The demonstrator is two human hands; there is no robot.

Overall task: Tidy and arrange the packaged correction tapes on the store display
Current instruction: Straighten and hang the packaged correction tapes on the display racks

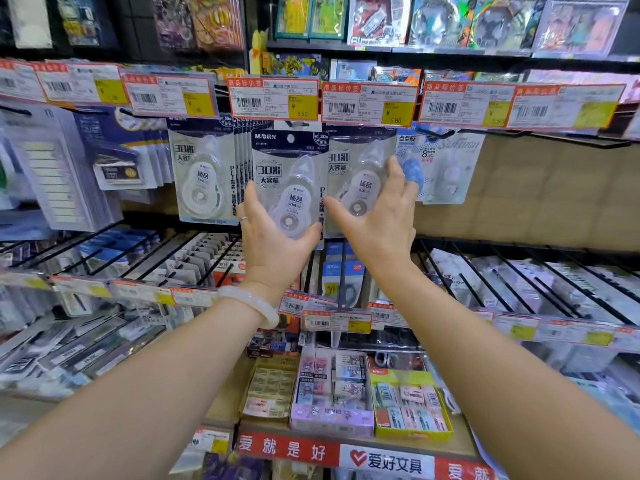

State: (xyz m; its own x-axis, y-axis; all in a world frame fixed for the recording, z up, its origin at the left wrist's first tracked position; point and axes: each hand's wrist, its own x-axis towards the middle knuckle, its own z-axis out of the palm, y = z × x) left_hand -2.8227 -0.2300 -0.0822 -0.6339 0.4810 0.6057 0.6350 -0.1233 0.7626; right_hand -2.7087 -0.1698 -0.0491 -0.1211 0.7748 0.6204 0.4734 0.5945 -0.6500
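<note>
Clear plastic blisters, each moulded to a teardrop shape over a round white tape case, fronted the grey-and-navy cards hanging in the middle of the display. The left hand (273,244), with a pale smooth bangle (251,303) at its wrist, held the front correction tape pack (289,188) from below, thumb and fingers curled round its lower edges; the pack stood upright before the row of like packs (247,147) on the hook behind it. The right hand (375,216) reached to the neighbouring pack (358,174) just to the right, fingers spread and nearly straight, fingertips touching its blister; whether the thumb touched either pack could not be told. A third pack of the same kind (202,174) hung to the left. Glossy red-bordered price tags (273,98) with yellow panels ran above the hooks in a row. Black wire hooks (519,282) carried further carded stationery on the tier below. Open cardboard trays of small wrapped erasers (332,393) stood on the bottom shelf, whose red-and-white edge strip (346,455) bore printed characters. Brown pegboard backing (536,188) showed at right.
</note>
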